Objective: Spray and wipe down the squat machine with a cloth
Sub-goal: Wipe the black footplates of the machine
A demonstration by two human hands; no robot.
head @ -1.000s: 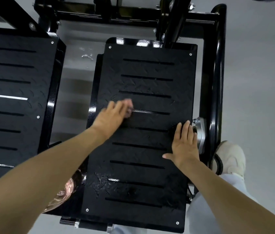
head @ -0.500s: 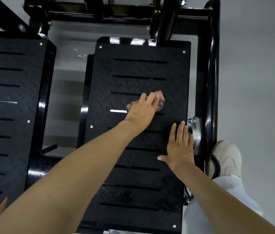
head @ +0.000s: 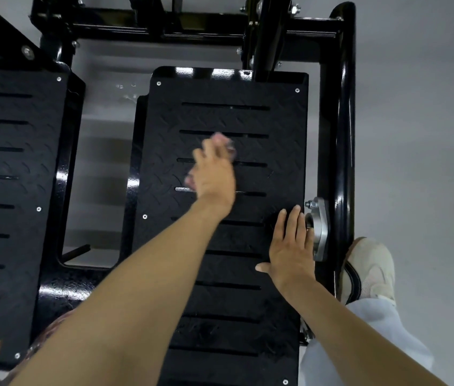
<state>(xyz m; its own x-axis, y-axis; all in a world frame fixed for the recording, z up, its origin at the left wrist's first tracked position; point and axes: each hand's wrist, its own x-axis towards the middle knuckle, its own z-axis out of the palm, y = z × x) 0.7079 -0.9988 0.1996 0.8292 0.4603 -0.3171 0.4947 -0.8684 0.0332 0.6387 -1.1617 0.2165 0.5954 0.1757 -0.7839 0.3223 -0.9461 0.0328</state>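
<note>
The head camera looks down on the squat machine [head: 342, 135]. It is black and shiny, made of thick metal tubes and bars. Its right foot plate [head: 248, 118] is a flat, dark metal sheet with a bumpy criss-cross pattern, long thin slots and small silver screws at the corners. A second plate [head: 11, 190] just like it sits to the left, with a gap between them.

The cloth [head: 225, 141] is a small pinkish blur on the upper middle of the right foot plate, under the fingertips of the left hand [head: 214, 176]. That hand is blurry, so I cannot tell if its fingers curl round the cloth or lie flat on it.

The right hand [head: 289, 246] lies flat on the plate's right edge, fingers straight and close together, thumb sticking out. Beside it is a round silver metal part [head: 320, 229]. A pale shoe [head: 370, 268] stands on the smooth grey floor [head: 429, 135].
</note>
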